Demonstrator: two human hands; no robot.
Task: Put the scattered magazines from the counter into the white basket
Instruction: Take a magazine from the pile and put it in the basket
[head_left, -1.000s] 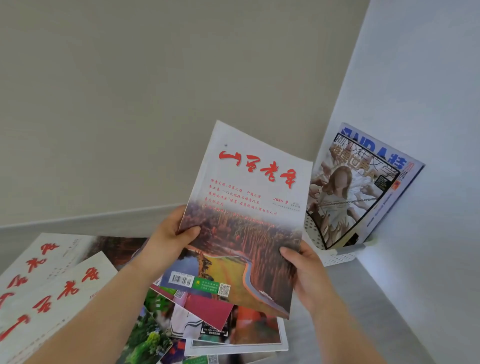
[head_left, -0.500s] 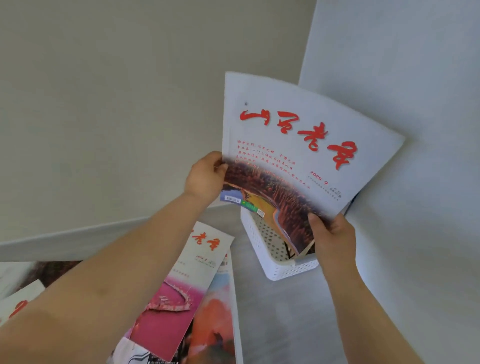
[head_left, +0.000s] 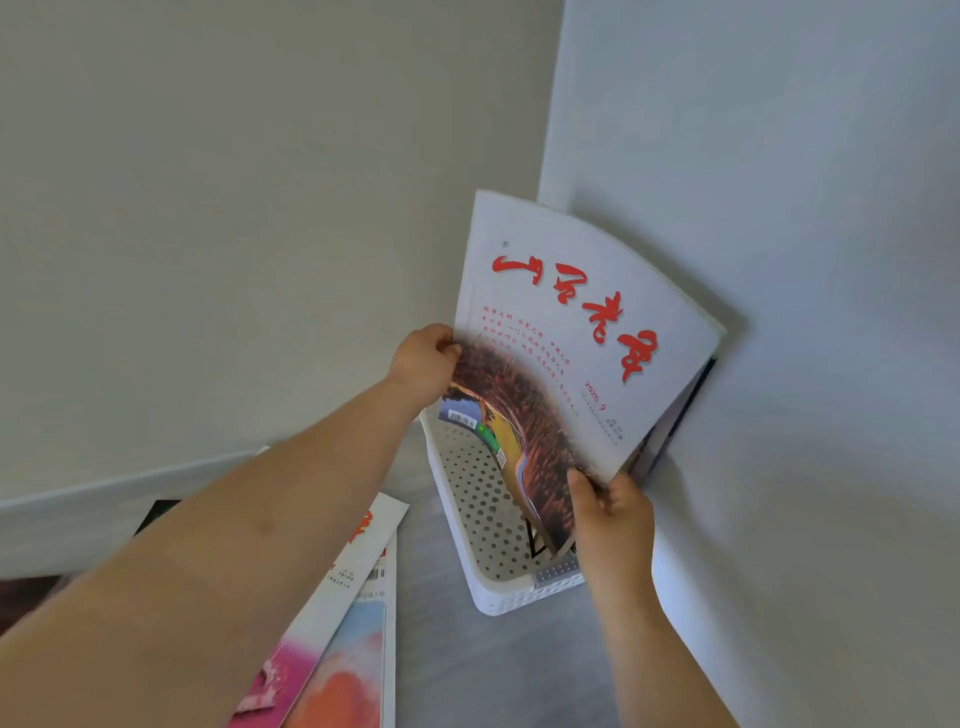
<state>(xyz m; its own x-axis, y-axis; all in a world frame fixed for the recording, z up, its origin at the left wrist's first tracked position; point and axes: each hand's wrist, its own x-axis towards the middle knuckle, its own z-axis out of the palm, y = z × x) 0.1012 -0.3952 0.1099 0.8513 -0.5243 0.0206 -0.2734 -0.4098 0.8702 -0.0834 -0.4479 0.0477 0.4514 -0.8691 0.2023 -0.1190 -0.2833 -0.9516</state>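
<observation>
A white-covered magazine (head_left: 587, 332) with red brush lettering and a reddish landscape photo stands bent over the white perforated basket (head_left: 483, 525), its lower edge down inside. My left hand (head_left: 423, 364) grips its left edge. My right hand (head_left: 615, 512) pinches its lower right corner at the basket's near end. Behind it, against the right wall, the dark edge of another magazine (head_left: 685, 410) shows in the basket. More magazines (head_left: 358, 582) lie on the grey counter (head_left: 493, 670) to the left, partly hidden under my left arm.
The basket sits in the corner, close to the pale right wall (head_left: 805, 364) and the back wall (head_left: 234, 260). A pink-and-orange cover (head_left: 337, 675) lies at the bottom edge. Grey counter surface shows in front of the basket.
The held magazine has gone from above the counter pile over to the basket and lowered into it, bending as it goes. My view has turned right, so the pile has slid left.
</observation>
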